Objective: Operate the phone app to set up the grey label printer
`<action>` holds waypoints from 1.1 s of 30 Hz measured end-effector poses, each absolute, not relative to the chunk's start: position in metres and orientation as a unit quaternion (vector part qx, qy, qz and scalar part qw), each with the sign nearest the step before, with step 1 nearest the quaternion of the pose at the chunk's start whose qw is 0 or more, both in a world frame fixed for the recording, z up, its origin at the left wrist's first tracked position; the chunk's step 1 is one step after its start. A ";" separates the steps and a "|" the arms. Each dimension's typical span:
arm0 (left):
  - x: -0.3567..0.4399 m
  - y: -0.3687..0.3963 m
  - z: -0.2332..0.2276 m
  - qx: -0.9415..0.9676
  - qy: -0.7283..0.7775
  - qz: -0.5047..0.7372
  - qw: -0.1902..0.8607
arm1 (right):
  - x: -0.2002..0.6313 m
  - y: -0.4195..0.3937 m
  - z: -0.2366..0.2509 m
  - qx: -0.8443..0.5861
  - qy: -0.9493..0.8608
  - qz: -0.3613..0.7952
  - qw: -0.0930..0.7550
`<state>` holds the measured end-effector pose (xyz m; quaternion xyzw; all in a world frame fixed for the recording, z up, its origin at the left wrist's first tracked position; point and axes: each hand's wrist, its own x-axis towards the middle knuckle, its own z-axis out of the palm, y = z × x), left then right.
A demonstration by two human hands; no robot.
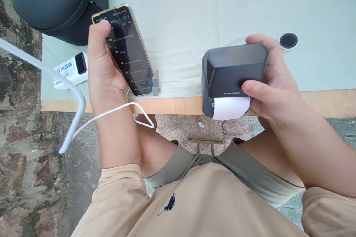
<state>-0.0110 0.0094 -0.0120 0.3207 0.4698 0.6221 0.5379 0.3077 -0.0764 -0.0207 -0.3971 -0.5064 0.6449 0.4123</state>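
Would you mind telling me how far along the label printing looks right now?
Done: a white label already protrudes from the printer. In hand: the right hand grips the printer while the left hand holds the phone, thumb on its screen. Left: the label is not yet removed.

The left hand (pixel 101 63) grips a smartphone (pixel 126 50) at centre-left; the right hand (pixel 271 77) clasps a label printer (pixel 232 76) at centre-right.

A single camera sits on the person's head and looks steeply down over chest and lap, close to the work. The table (pixel 250 7) edge crosses the middle of the frame; its pale top fills the upper part. Stone floor (pixel 19 155) shows at left and below.
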 end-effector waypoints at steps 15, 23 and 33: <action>-0.006 0.003 0.002 0.308 0.475 0.609 0.555 | 0.309 -0.077 -0.020 -0.410 -0.508 0.641 0.404; -0.008 0.008 -0.006 0.294 0.501 0.627 0.519 | 0.306 -0.077 -0.022 -0.407 -0.501 0.644 0.410; -0.005 0.003 0.001 0.318 0.460 0.602 0.570 | 0.307 -0.076 -0.020 -0.413 -0.505 0.643 0.401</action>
